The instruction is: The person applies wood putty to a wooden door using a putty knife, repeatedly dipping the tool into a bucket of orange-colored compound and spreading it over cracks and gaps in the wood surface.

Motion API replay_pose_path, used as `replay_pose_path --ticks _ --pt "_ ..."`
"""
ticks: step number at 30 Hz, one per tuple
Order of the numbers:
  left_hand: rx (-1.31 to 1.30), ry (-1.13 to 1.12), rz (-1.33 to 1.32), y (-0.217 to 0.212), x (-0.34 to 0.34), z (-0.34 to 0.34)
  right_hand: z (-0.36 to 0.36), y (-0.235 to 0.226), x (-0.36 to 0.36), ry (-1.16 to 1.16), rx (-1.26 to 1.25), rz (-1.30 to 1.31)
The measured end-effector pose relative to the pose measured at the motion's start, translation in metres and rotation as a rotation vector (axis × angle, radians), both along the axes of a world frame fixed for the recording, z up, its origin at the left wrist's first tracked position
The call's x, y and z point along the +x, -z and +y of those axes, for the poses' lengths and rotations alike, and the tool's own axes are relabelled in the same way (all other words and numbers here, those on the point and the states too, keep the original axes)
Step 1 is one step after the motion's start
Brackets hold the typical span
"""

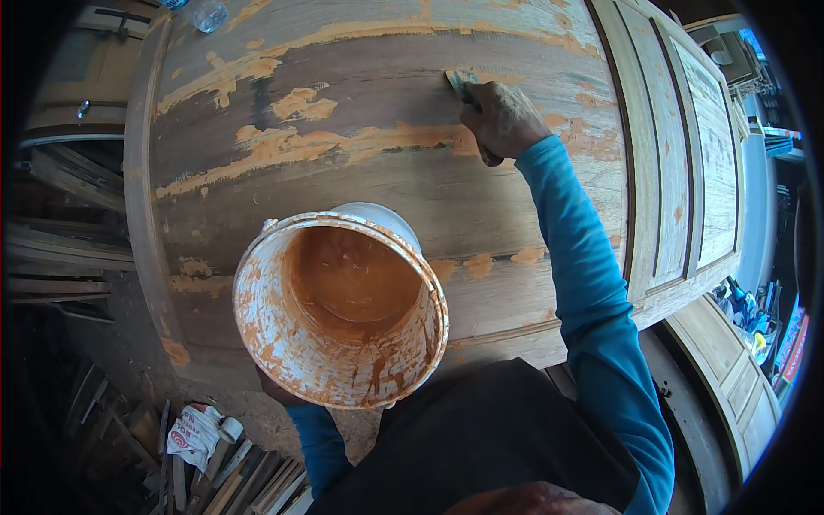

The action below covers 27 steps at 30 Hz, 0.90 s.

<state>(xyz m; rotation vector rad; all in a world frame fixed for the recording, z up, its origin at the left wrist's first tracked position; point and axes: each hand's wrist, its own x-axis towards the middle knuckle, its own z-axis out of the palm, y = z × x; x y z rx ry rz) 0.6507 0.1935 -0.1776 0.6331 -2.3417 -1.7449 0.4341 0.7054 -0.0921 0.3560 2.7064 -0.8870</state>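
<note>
My right hand [506, 120] is closed round a putty knife [462, 84], its blade against the wooden panel [386, 189] near the far side. Orange-brown filler lies in streaks and patches across the panel. Tilted toward me over the panel's near edge is a white bucket [257, 300], its inner wall smeared with filler and a pool of orange-brown filler [356, 275] at the bottom. My left hand [279, 388] is at the bucket's lower left side, mostly hidden beneath it, and supports it.
A clear plastic bottle [209, 15] stands at the panel's far left corner. Another panelled wooden door [678, 146] lies along the right. Wood strips [249, 476] and a white printed bag [196, 433] are on the floor at lower left. More boards [69, 240] are stacked at the left.
</note>
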Motion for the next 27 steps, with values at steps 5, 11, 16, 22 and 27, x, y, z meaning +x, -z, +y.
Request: replay_pose_path --ticks 5,11,16,22,27 --pt "-0.067 0.034 0.012 0.001 0.005 -0.002 -0.013 -0.013 0.013 -0.040 -0.085 0.036" --pt "-0.165 0.095 0.032 -0.002 0.003 -0.001 -0.007 -0.003 0.015 0.000 -0.021 -0.003" --pt "-0.250 0.132 0.051 -0.003 -0.001 0.000 -0.012 0.001 0.012 0.020 0.063 0.064" --pt "-0.175 0.127 0.047 0.000 0.005 -0.003 0.002 0.007 0.027 0.037 0.084 0.185" --pt "0.018 0.020 0.061 0.011 0.012 -0.010 -0.005 -0.015 0.032 0.086 -0.072 0.150"
